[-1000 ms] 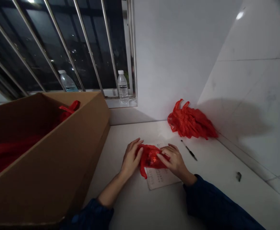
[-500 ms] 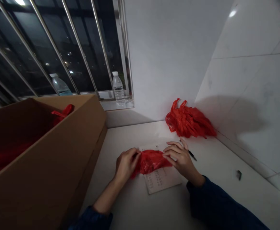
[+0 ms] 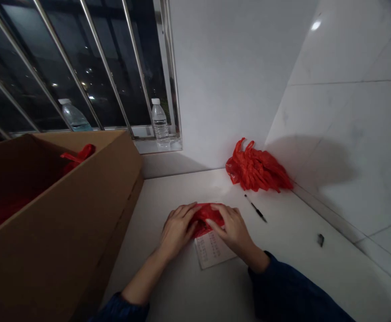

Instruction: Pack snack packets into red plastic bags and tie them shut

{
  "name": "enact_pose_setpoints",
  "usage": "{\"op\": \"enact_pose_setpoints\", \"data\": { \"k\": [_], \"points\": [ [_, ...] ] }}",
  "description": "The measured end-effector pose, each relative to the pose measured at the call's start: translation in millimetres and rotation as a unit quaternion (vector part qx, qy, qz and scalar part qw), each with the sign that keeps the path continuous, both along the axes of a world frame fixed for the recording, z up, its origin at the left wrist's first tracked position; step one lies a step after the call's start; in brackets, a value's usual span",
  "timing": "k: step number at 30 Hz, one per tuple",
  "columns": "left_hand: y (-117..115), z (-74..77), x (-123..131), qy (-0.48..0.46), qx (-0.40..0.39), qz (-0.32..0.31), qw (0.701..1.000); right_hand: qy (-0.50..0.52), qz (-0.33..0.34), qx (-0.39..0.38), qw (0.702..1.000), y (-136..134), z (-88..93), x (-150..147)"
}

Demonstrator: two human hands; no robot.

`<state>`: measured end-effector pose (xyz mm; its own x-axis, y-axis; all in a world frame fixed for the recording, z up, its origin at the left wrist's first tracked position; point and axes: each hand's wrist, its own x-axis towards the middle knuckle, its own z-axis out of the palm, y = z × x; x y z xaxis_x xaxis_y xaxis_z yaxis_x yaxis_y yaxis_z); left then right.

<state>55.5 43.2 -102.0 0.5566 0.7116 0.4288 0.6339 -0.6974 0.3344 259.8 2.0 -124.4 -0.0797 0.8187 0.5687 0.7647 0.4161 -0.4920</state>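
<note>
A small red plastic bag (image 3: 206, 218) lies bunched on a printed paper sheet (image 3: 212, 250) on the white counter. My left hand (image 3: 177, 230) presses on the bag's left side with its fingers curled over it. From the right, my right hand (image 3: 230, 229) covers the bag, fingers folded over the plastic. Both hands meet over the bag and hide most of it.
A large open cardboard box (image 3: 57, 214) holding red bags stands at the left. A pile of red plastic bags (image 3: 257, 171) lies in the back corner, with a black pen (image 3: 254, 208) in front of it. Two water bottles (image 3: 159, 123) stand on the window sill behind bars. A small dark object (image 3: 320, 240) lies at the right.
My hands have drawn together over the red bag, squeezing it into a smaller bundle. The view has shifted slightly to the right.
</note>
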Motion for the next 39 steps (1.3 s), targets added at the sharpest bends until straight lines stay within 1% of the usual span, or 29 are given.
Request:
{"op": "enact_pose_setpoints", "data": {
  "k": [2, 4, 5, 7, 10, 11, 13, 14, 15, 16, 18, 19, 20, 21, 23, 25, 26, 27, 28, 29, 31, 32, 33, 34, 35, 36, 37, 38, 39],
  "points": [
    [0, -8.0, 2, -0.015, -0.012, 0.006, 1.0, -0.016, -0.01, -0.016, 1.0, 3, -5.3, -8],
    [2, -12.2, -1, -0.037, -0.016, 0.012, 0.999, -0.011, 0.004, -0.025, 1.0, 4, -6.3, -5],
    [4, -12.5, -5, -0.053, -0.015, 0.021, 0.998, 0.01, 0.013, -0.025, 1.0, 4, -5.1, 0],
    [8, -9.9, -15, -0.097, -0.014, 0.054, 0.994, 0.087, 0.019, -0.018, 0.996, 3, -1.0, 15],
    [17, -1.6, -32, -0.18, -0.019, 0.122, 0.976, 0.218, -0.007, -0.004, 0.976, 2, 3.4, 42],
    [18, 1.9, -36, -0.204, -0.021, 0.141, 0.969, 0.245, -0.015, -0.005, 0.969, 1, 4.0, 49],
    [18, 9.9, -39, -0.243, -0.021, 0.166, 0.955, 0.262, -0.016, -0.015, 0.965, -1, 5.3, 57],
    [15, 14.1, -37, -0.256, -0.017, 0.163, 0.953, 0.256, -0.009, -0.022, 0.966, -3, 6.6, 57],
    [10, 18.4, -33, -0.256, -0.011, 0.144, 0.956, 0.243, -0.001, -0.03, 0.97, -5, 8.6, 55],
    [5, 22.3, -27, -0.241, -0.004, 0.111, 0.964, 0.225, 0.005, -0.034, 0.974, -8, 11.2, 51],
    [-7, 27.9, -15, -0.163, 0.009, 0.022, 0.986, 0.178, 0.007, -0.031, 0.984, -13, 17.0, 42],
    [-11, 29.2, -10, -0.121, 0.013, -0.014, 0.993, 0.152, 0.005, -0.025, 0.988, -16, 19.5, 39],
    [-13, 29.5, -6, -0.094, 0.013, -0.034, 0.995, 0.13, 0.001, -0.017, 0.991, -17, 21.0, 36],
    [-14, 29.1, -5, -0.104, 0.005, -0.035, 0.994, 0.119, -0.007, -0.007, 0.993, -18, 21.5, 37],
    [-10, 27.6, -10, -0.201, -0.019, 0.007, 0.979, 0.14, -0.033, 0.006, 0.99, -18, 19.7, 43],
    [-5, 28.8, -21, -0.324, -0.048, 0.058, 0.943, 0.186, -0.058, 0.006, 0.981, -16, 16.6, 54],
    [-4, 31.4, -26, -0.374, -0.066, 0.071, 0.922, 0.205, -0.065, 0.003, 0.977, -15, 16.2, 59],
    [-4, 35.3, -31, -0.408, -0.084, 0.072, 0.906, 0.218, -0.072, 0.004, 0.973, -15, 17.3, 62],
    [-6, 40.4, -34, -0.428, -0.103, 0.06, 0.896, 0.224, -0.081, 0.017, 0.971, -17, 20.4, 63],
    [-10, 46.3, -36, -0.44, -0.125, 0.039, 0.888, 0.224, -0.093, 0.044, 0.969, -21, 25.8, 61],
    [-22, 59.0, -35, -0.431, -0.164, -0.016, 0.887, 0.204, -0.108, 0.134, 0.964, -32, 42.5, 49],
    [-28, 64.9, -32, -0.417, -0.182, -0.046, 0.89, 0.179, -0.095, 0.177, 0.963, -38, 52.9, 40],
    [-35, 70.0, -29, -0.401, -0.202, -0.074, 0.89, 0.152, -0.059, 0.206, 0.965, -45, 63.4, 29],
    [-41, 74.1, -26, -0.386, -0.223, -0.095, 0.89, 0.12, -0.006, 0.21, 0.97, -49, 73.1, 17],
    [-45, 76.9, -23, -0.372, -0.242, -0.108, 0.89, 0.084, 0.056, 0.196, 0.975, -52, 80.8, 6],
    [-49, 78.5, -22, -0.36, -0.257, -0.114, 0.89, 0.044, 0.113, 0.161, 0.979, -51, 85.8, -4],
    [-51, 78.9, -22, -0.352, -0.269, -0.116, 0.889, 0.002, 0.152, 0.111, 0.982, -48, 87.2, -12],
    [-52, 78.4, -23, -0.349, -0.281, -0.114, 0.887, -0.042, 0.168, 0.054, 0.983, -42, 84.7, -18],
    [-53, 77.5, -25, -0.348, -0.288, -0.111, 0.885, -0.085, 0.159, -0.005, 0.984, -36, 78.4, -21]
  ]
}}
